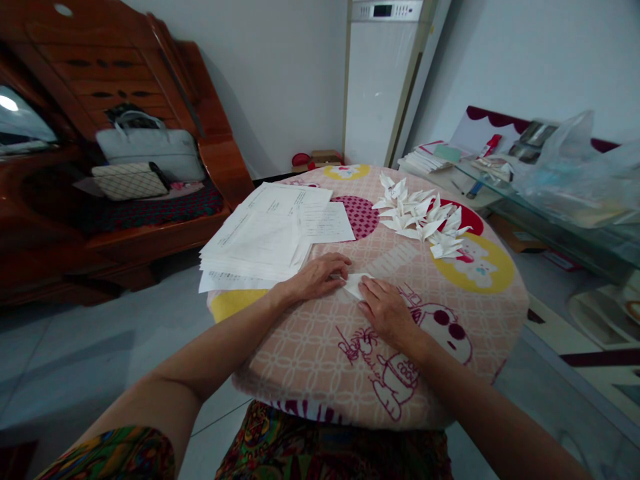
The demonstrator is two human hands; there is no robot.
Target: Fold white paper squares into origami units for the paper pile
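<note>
A small folded piece of white paper [354, 284] lies on the patterned tablecloth [310, 347] between my two hands. My left hand [323, 277] has its fingers curled at the paper's left corner, the fingertips close together. From the right, my right hand [387, 308] presses its fingers on the paper's other end, partly covering it. Beyond my left hand is a stack of printed white sheets [265, 230]. Several folded white paper cranes [423, 212] are gathered at the far right of the round table.
A wooden bench [125, 233] with a grey bag [155, 150] and a quilted pouch [131, 181] stands at the left. On the right, a glass-topped stand [555, 220] carries plastic bags [565, 167] and papers. A tall white appliance [380, 80] stands behind the table.
</note>
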